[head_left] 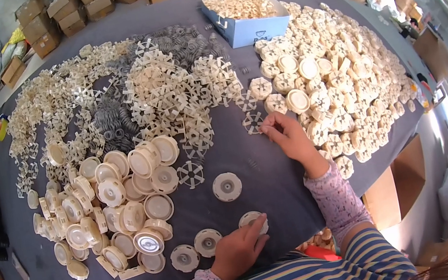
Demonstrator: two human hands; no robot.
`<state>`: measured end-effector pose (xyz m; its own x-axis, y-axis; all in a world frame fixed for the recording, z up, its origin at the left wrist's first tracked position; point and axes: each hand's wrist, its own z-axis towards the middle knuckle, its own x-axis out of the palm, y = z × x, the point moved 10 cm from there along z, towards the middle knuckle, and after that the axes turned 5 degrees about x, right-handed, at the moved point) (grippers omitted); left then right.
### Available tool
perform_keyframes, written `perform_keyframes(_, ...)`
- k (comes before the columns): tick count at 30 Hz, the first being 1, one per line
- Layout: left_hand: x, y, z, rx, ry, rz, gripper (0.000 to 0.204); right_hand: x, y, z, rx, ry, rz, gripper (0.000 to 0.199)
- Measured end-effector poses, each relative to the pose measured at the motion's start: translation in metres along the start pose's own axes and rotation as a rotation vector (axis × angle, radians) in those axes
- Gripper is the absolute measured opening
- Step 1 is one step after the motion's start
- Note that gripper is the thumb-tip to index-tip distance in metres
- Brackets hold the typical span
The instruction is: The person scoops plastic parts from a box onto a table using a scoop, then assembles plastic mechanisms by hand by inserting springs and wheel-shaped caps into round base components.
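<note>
My left hand [239, 251] lies near the table's front edge, fingers stretched out over a round cream plastic cap [248, 218]. Two similar caps, open side up, sit in a row to its left. Farther off is a single cap [227, 187] with a grey centre. At the edge of the right-hand heap, thumb and forefinger of my right hand [291, 139] are pinched together. Beside those fingertips is a white star-shaped plastic piece [253, 123]; whether they grip it I cannot tell. Another star-shaped piece [190, 174] rests left of the lone cap.
Loose round caps [107, 190] are piled at left. Behind them lie star-shaped pieces [160, 85] and grey metal springs [109, 119]. Joined cap assemblies [339, 77] cover the right side. A blue-white box [252, 30] of small cream parts stands at the back; cardboard boxes line the floor.
</note>
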<state>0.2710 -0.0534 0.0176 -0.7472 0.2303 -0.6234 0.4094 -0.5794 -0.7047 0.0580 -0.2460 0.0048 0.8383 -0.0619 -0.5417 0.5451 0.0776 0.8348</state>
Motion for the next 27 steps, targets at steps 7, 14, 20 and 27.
perform_keyframes(7,0.003,-0.011,0.0,0.155,-0.007,-0.099,0.05,0.003,0.03,-0.006,-0.395,-0.093,-0.302,0.016)
perform_keyframes(14,-0.007,0.0,-0.002,0.124,-0.094,-0.148,0.043,0.011,0.01,0.0,0.318,0.305,0.731,0.027)
perform_keyframes(20,-0.014,0.003,0.006,0.081,-0.089,-0.192,0.035,-0.091,0.041,0.155,0.146,-0.062,0.632,0.031)
perform_keyframes(27,-0.026,0.007,-0.001,0.085,-0.157,-0.13,0.032,-0.017,0.027,0.16,0.208,0.3,-0.484,0.038)
